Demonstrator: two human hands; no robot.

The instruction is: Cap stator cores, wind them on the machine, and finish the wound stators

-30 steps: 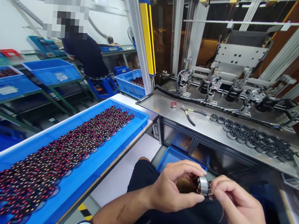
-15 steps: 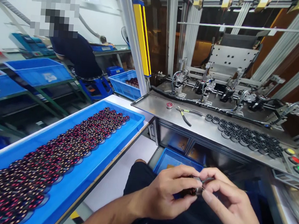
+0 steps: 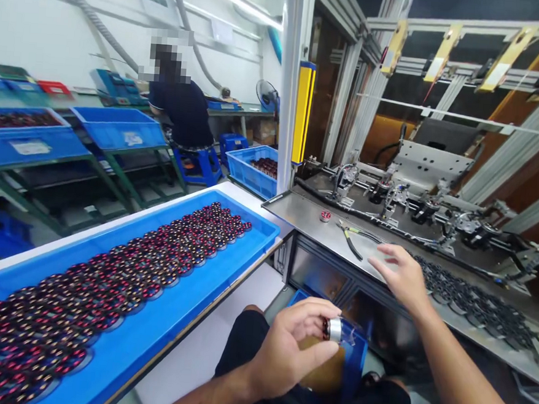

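- Standing at far left, a labelled blue bin (image 3: pixel 26 148) holds many small dark-red parts.
- Across the lower left, rows of wound motor stators (image 3: pixel 140 264), red and copper, crowd together in a long blue tray (image 3: pixel 228 264).
- Behind it, a co-worker (image 3: pixel 181 113) in a dark shirt sits on a blue stool (image 3: pixel 200 165).
- The left hand (image 3: pixel 289 345) is clamped on one silver-rimmed stator (image 3: pixel 335 330), thumb below and fingers above, held over the lap; its thin wire ends at the right are blurred.
- On the metal counter (image 3: pixel 299 209) lies a single red stator (image 3: pixel 326 216), with pliers (image 3: pixel 354 247) just beside it.
- The right hand (image 3: pixel 403 276), thumb and fingers apart, is over the counter's front edge, between the pliers and a crowd of dark stator cores (image 3: pixel 468 296).
- Behind these stands a winding machine (image 3: pixel 433 161), its metal fixtures in a row.
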